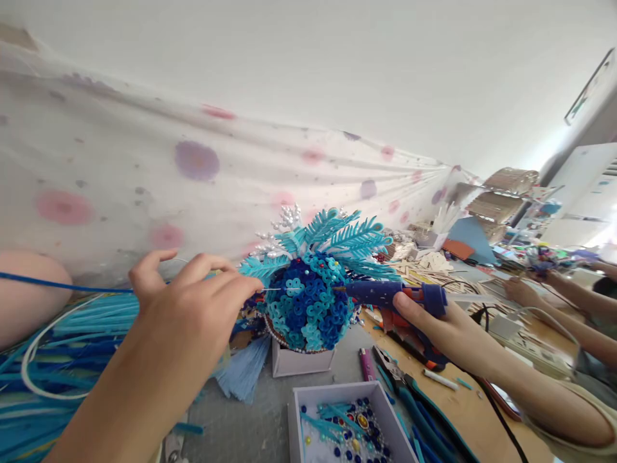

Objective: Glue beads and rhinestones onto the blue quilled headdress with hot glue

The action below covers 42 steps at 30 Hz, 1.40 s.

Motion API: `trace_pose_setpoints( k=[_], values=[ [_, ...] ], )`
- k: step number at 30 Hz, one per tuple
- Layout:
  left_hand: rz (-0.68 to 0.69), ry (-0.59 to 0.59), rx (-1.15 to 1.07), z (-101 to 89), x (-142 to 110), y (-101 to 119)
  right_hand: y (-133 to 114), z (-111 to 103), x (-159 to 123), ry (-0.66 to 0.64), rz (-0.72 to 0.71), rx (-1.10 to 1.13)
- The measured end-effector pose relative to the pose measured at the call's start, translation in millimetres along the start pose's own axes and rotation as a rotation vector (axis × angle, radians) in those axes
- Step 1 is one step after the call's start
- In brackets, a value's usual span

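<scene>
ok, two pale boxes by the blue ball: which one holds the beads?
The nearer box, at the picture's bottom edge: its open top shows blue beads and teal strips. The other box stands behind it, below the blue ball.

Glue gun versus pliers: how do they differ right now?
The glue gun is in the right grip, its nozzle towards the blue flower ball; the pliers lie beside the white box. The gun's barrel is dark blue; the pliers' handles are teal. Both are hand tools.

There is one glue gun [373, 293], one flowered ball [311, 312], one bead tray [395, 427].
</scene>
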<state>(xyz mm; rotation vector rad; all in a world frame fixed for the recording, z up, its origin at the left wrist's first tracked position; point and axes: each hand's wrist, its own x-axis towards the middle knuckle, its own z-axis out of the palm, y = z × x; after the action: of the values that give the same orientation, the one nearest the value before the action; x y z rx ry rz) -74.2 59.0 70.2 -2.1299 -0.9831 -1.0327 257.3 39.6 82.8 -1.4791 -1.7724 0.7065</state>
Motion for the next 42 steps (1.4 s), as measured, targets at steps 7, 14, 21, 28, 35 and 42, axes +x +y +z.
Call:
trace_pose_setpoints(
  k=[7, 14, 21, 28, 35, 42],
  values=[
    [-0.031, 0.021, -0.036, 9.3, -1, -1, -16, 4, 12, 0.028, -0.067, -0.188],
    [-0.009, 0.011, 0.015, 7.6, -1, -12, -31, 13, 16, 0.015, -0.076, -0.257],
    [-0.09, 0.005, -0.033, 11.1, -1, -2, -32, 21, 24, -0.007, -0.068, -0.393],
    [-0.092, 0.044, -0.027, 10.5, 1, 1, -35, 24, 24, 0.03, -0.047, -0.469],
    [-0.106, 0.041, -0.048, 12.8, -1, 2, -41, 22, 18, 0.036, -0.117, -0.498],
    [-0.096, 0.062, -0.063, 18.0, -1, 3, -44, 27, 16, 0.017, -0.15, -0.518]
  ],
)
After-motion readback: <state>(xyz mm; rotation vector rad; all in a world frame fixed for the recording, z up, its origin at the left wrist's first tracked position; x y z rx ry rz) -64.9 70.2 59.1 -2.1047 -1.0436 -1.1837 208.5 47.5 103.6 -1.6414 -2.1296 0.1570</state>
